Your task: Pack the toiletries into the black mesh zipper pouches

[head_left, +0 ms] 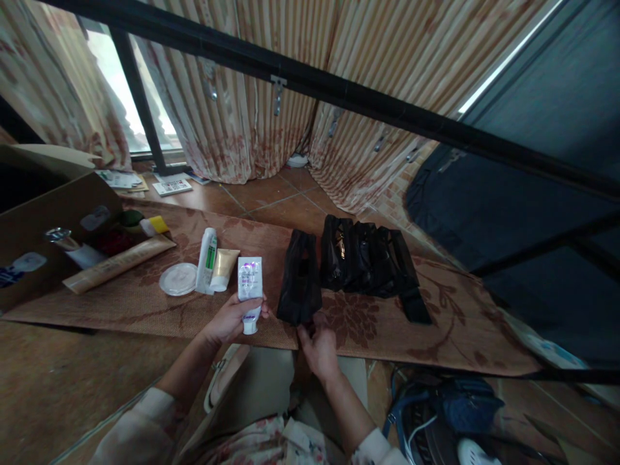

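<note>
My left hand (237, 318) is closed around the lower part of a white squeeze tube (250, 278) with purple print, its cap pointing down toward me. At the near end of a black pouch (299, 278), my right hand (320, 345) has its fingers closed on the edge; the fingertips are partly hidden. The pouch stands on the cloth with its dark top facing up. Just left of the held tube lie a gold tube (225, 266) with a white cap and a white-and-green tube (208, 258). A round clear-and-white lid or dish (178, 279) sits beside them.
More black pouches (365, 255) stand in a row to the right, a flat black piece (415, 306) beside them. A cardboard box (58, 226) holding bottles is at left, a long beige tube (121, 263) at its edge. A dark metal bar (310, 87) crosses above the patterned tablecloth (465, 323).
</note>
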A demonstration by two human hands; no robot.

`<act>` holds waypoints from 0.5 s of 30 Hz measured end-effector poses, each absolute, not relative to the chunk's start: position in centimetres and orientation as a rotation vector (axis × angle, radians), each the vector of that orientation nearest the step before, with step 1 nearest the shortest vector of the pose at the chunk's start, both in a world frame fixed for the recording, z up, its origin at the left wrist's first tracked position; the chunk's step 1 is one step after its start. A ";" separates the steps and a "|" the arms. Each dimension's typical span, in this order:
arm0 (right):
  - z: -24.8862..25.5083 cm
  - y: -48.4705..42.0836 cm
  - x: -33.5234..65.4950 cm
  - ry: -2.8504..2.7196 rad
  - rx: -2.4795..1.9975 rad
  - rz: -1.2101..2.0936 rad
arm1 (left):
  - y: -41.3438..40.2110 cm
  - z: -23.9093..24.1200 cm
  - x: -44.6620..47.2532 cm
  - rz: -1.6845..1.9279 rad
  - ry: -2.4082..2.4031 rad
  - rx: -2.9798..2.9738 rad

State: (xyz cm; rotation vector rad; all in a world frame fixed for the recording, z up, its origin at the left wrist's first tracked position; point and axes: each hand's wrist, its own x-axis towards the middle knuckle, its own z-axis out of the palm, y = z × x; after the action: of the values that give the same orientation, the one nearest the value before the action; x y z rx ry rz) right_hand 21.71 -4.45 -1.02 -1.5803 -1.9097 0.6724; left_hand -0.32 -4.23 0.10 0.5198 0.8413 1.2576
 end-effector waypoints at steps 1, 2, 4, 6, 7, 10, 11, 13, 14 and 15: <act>-1.0 -4.4 21.7 -1.914 -1.578 0.674 | -4.2 0.1 -0.3 1.259 0.841 0.519; -1.0 -4.4 21.7 -1.917 -1.576 0.672 | -4.2 0.1 -0.3 1.259 0.840 0.518; -1.1 -4.5 21.7 -1.916 -1.579 0.670 | -4.2 0.1 -0.3 1.262 0.841 0.514; -1.1 -4.5 21.7 -1.910 -1.586 0.676 | -4.2 0.1 -0.3 1.267 0.851 0.501; -1.1 -4.5 21.7 -1.906 -1.589 0.683 | -4.2 0.1 -0.3 1.268 0.862 0.493; -1.0 -4.5 21.7 -1.904 -1.588 0.693 | -4.1 0.0 -0.3 1.263 0.893 0.464; -1.0 -4.5 21.7 -1.906 -1.585 0.693 | -4.0 0.0 -0.3 1.262 0.898 0.456; -0.9 -4.5 21.7 -1.905 -1.581 0.697 | -4.0 -0.1 -0.4 1.263 0.899 0.443; -0.9 -4.5 21.7 -1.903 -1.581 0.702 | -3.9 -0.1 -0.4 1.264 0.898 0.439; -1.0 -4.5 21.7 -1.901 -1.583 0.708 | -3.9 -0.2 -0.4 1.266 0.898 0.438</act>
State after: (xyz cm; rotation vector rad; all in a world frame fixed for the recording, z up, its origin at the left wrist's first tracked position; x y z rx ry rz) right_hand 21.67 -4.50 -0.95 -1.5826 -1.9006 0.7078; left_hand -0.41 -3.93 -0.16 0.4377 0.8980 1.2656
